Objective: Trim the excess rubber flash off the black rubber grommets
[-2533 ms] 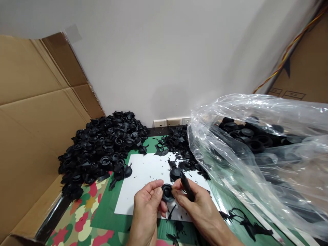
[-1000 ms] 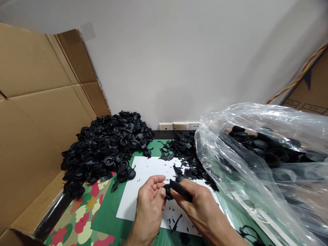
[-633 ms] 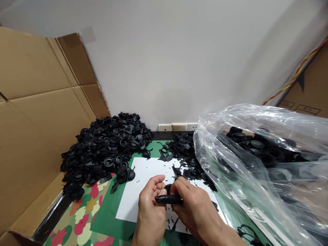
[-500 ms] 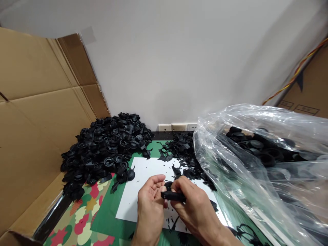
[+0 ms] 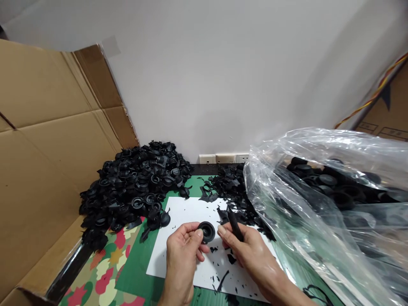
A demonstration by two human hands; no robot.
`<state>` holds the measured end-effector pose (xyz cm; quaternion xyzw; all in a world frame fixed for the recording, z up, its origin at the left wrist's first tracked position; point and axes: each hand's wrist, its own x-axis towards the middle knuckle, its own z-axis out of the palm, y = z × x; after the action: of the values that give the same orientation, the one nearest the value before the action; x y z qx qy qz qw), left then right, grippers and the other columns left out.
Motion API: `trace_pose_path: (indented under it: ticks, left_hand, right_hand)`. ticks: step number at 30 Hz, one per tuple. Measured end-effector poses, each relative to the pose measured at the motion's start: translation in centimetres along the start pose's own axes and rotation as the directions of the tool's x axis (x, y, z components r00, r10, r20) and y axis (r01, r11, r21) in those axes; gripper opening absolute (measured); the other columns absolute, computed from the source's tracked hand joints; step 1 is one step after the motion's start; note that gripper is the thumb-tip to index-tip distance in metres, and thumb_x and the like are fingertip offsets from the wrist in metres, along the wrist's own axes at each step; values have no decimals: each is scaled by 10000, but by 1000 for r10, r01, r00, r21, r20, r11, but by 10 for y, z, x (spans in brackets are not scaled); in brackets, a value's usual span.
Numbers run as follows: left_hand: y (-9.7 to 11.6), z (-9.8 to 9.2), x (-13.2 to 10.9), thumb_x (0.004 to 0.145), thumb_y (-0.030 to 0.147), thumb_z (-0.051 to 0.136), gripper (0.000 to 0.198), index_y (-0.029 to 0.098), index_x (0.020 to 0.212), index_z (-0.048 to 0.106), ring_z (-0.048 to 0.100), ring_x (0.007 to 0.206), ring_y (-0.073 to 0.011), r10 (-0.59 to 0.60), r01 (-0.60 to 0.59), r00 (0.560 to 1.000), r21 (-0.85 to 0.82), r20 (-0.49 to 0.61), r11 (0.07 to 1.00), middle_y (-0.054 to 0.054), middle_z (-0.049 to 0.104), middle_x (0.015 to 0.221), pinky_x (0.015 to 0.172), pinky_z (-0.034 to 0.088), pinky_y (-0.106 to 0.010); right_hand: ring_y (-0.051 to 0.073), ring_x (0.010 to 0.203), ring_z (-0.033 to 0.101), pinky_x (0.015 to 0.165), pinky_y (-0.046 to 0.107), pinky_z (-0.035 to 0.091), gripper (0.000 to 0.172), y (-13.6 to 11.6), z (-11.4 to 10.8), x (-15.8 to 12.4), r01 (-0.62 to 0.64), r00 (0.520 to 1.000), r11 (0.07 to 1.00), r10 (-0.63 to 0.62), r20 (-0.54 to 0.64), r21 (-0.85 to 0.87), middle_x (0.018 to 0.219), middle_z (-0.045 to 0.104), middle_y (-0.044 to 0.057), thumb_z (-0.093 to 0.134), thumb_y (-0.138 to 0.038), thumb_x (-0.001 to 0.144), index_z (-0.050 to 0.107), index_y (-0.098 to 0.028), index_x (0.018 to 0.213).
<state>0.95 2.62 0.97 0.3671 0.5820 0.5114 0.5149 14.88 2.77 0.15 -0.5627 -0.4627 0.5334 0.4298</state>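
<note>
My left hand [image 5: 186,250] pinches a round black rubber grommet [image 5: 206,232] by its left edge, its ringed face turned up toward me. To the right, my right hand [image 5: 245,246] is closed around a slim black tool [image 5: 235,226] that points up and away; its kind does not show clearly. A small gap lies between the right fingertips and the grommet. Both hands are over a white sheet [image 5: 159,259] scattered with black rubber scraps [image 5: 231,258].
A heap of untrimmed black rubber parts [image 5: 137,182] lies at left beside a cardboard box [image 5: 57,93]. Black trimmings [image 5: 231,182] are piled behind the sheet. At right, a clear plastic bag [image 5: 264,178] holds round black pieces. Wall sockets [image 5: 225,159] sit behind the green board [image 5: 134,272].
My hands have drawn apart. The grommet, partly hidden before, now shows its face in my left hand. The black tool in my right hand has swung from pointing left to pointing up.
</note>
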Motion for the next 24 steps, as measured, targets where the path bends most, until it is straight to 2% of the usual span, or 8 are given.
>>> trace_pose_path:
  ticks: [2, 5, 10, 20, 24]
  left_hand:
    - [0, 0, 0, 667, 316, 723, 278, 87, 814, 668, 488, 396, -71, 2, -2, 1000, -5, 5, 1000, -8, 627, 471, 401, 340, -159]
    - [0, 0, -1, 646, 332, 747, 303, 88, 810, 677, 501, 405, -76, -5, 5, 1000, -7, 13, 1000, -4, 626, 486, 401, 347, -160]
    - [0, 2, -2, 626, 317, 759, 279, 96, 784, 694, 523, 428, -86, 13, -12, 1000, -24, 8, 1000, -2, 624, 488, 409, 359, -160]
    - [1, -1, 1, 683, 300, 720, 233, 98, 792, 682, 493, 402, -72, -43, 46, 996, -35, 76, 998, -20, 650, 476, 424, 355, -160]
    - [3, 0, -1, 658, 285, 729, 213, 100, 749, 677, 511, 410, -86, -61, 66, 995, -65, 75, 996, -17, 631, 456, 422, 361, -169]
  right_hand:
    - [112, 490, 357, 458, 250, 259, 316, -1, 2, 0, 24, 999, 999, -24, 31, -22, 545, 454, -37, 533, -464, 759, 527, -177, 628]
    - [130, 526, 384, 494, 258, 283, 299, -1, 4, 1, 50, 997, 999, -49, 63, -16, 550, 446, -37, 535, -448, 752, 523, -179, 622]
    - [151, 573, 420, 552, 267, 309, 245, 2, 5, 1, 61, 997, 998, -62, 48, 20, 561, 436, -44, 555, -391, 741, 479, -197, 611]
    - [135, 543, 388, 513, 255, 288, 222, 1, 5, 1, 34, 999, 999, -35, 37, 37, 537, 422, -48, 565, -352, 730, 489, -195, 592]
    - [121, 486, 348, 470, 247, 263, 227, 3, 6, 2, 23, 999, 999, -25, 46, 40, 490, 390, -63, 554, -353, 731, 481, -203, 578]
